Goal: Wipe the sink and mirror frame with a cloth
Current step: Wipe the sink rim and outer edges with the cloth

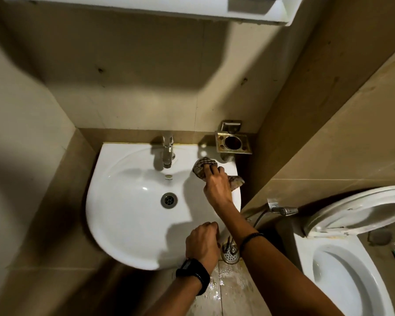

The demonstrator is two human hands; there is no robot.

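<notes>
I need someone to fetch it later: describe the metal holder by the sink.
Find the white sink, then look past its back right corner. The metal holder is mounted there on the wall, beyond the cloth: a square brassy frame with one large round hole, standing empty.

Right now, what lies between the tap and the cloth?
Only bare white sink ledge in the head view. The tap stands left of the cloth, which the right hand presses down.

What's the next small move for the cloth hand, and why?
Probably sweep the cloth left along the back ledge toward the faucet. The right hand presses it on the sink rim's back-right corner, beside the metal holder; the ledge around the faucet looks unreached. The left hand braces on the front rim.
</notes>
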